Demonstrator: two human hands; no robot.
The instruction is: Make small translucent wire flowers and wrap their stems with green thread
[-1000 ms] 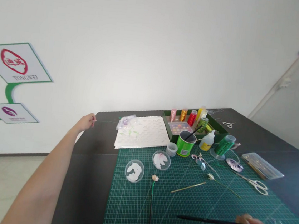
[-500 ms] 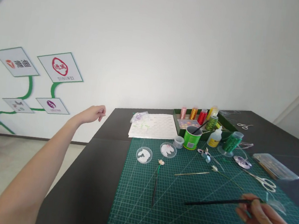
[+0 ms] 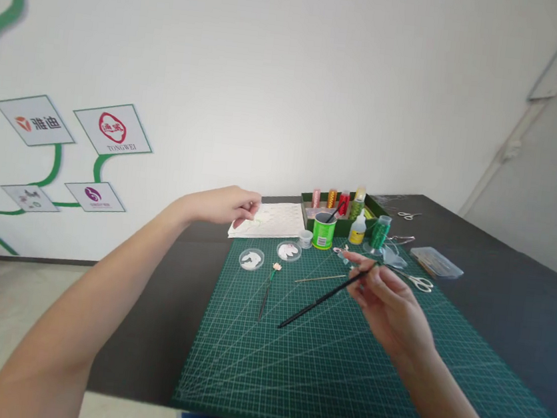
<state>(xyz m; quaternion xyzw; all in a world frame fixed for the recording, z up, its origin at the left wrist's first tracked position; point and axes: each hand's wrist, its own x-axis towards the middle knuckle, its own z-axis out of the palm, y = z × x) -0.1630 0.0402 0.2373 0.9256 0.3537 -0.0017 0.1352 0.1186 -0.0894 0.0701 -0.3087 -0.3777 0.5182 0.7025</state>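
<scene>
My left hand (image 3: 239, 206) is over the left end of a stack of white sheets (image 3: 284, 220), fingers pinched together; what they hold, if anything, I cannot make out. Faint green marks show on the top sheet by the fingertips. In my right hand (image 3: 388, 302) a thin black stick (image 3: 315, 304) is gripped near its upper end, slanting down to the left above the green cutting mat (image 3: 321, 368). On the mat lie a small pale flower (image 3: 276, 267) on a dark stem, a thin brass-coloured rod (image 3: 318, 278) and two shallow dishes with white pieces, one being the nearer dish (image 3: 251, 259).
Behind are a green can (image 3: 323, 233), a glue bottle (image 3: 357, 230), a green thread spool (image 3: 380, 233) and a dark green box (image 3: 304, 198) with several spools. Scissors (image 3: 421, 283) and a clear plastic case (image 3: 437, 262) lie on the right. A white wall stands behind the table.
My left hand has moved right, from beside the table to over the white sheets. My right hand has come up and left with the black stick, now more tilted. The view has shifted.
</scene>
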